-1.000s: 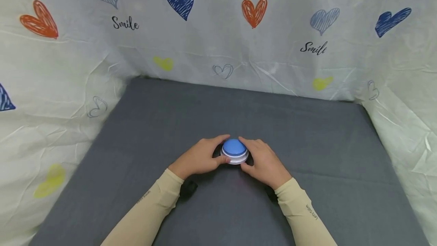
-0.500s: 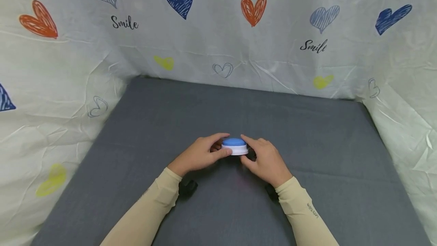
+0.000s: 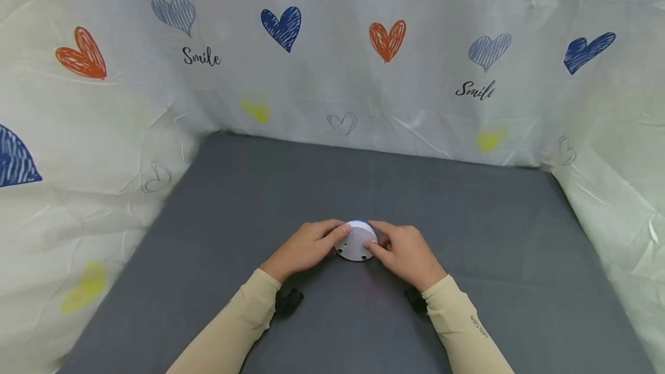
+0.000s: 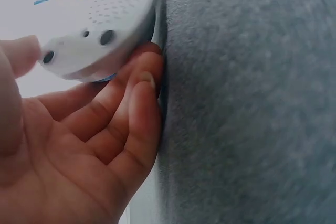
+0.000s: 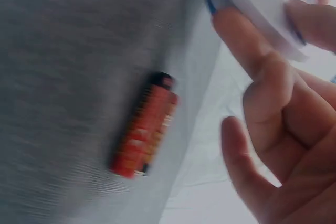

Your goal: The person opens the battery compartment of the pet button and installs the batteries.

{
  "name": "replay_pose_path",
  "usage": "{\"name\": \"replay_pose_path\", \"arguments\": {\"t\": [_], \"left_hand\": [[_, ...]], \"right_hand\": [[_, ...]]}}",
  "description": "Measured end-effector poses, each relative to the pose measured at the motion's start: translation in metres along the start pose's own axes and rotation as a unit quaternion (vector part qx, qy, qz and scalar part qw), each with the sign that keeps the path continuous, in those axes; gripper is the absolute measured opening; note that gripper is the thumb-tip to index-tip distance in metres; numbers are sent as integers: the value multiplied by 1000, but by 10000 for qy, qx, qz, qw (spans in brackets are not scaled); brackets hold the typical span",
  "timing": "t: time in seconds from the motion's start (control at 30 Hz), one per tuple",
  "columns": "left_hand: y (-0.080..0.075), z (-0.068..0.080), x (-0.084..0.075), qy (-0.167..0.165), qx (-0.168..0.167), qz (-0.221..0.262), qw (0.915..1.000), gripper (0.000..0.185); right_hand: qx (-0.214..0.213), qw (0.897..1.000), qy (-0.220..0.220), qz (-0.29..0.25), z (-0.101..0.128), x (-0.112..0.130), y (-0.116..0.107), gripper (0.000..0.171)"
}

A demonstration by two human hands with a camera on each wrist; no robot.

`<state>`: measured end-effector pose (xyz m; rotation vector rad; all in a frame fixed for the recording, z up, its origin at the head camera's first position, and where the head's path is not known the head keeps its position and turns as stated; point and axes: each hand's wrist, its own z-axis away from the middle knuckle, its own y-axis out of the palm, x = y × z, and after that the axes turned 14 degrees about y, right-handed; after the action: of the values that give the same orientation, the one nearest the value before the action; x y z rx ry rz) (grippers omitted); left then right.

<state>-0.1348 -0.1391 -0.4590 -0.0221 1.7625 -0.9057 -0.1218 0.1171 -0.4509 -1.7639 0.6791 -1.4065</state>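
Note:
A round push button [image 3: 353, 244] with a white base is tipped so its underside faces the head camera. Its blue dome shows only as a thin strip along the far edge. Small speaker holes and several dark round spots mark the underside [image 4: 113, 9] in the left wrist view. My left hand [image 3: 306, 247] grips the button's left side, thumb over the base and fingers behind it. On the other side, my right hand [image 3: 410, 250] pinches it between thumb and index finger. Red batteries [image 5: 144, 127] with black lie side by side on the cloth near my right hand.
Grey cloth [image 3: 291, 189] covers the table. White fabric [image 3: 431, 74] printed with hearts and "Smile" rises behind it and along both sides. A black wrist device [image 3: 288, 303] shows under the left forearm, another [image 3: 415, 300] under the right.
The button has been turned over between both hands: its blue dome faced up before, and now the white underside shows. The head view has shifted a little upward.

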Motion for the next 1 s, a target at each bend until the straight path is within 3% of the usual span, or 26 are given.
{"name": "replay_pose_path", "arguments": {"t": [0.17,0.33,0.73,1.0], "left_hand": [[8,0,4,-10,99,-139,9999,37],[9,-2,3,-85,184,-143,9997,29],[7,-4,4,-267,173,-399,9987,30],[7,-5,1,-480,101,-487,9976,42]], "right_hand": [[596,9960,603,-276,-4,3,-8,40],[847,9933,750,-218,-7,1,-12,40],[704,9955,634,11,-9,3,-5,36],[679,9960,582,80,-12,1,-3,39]]}}
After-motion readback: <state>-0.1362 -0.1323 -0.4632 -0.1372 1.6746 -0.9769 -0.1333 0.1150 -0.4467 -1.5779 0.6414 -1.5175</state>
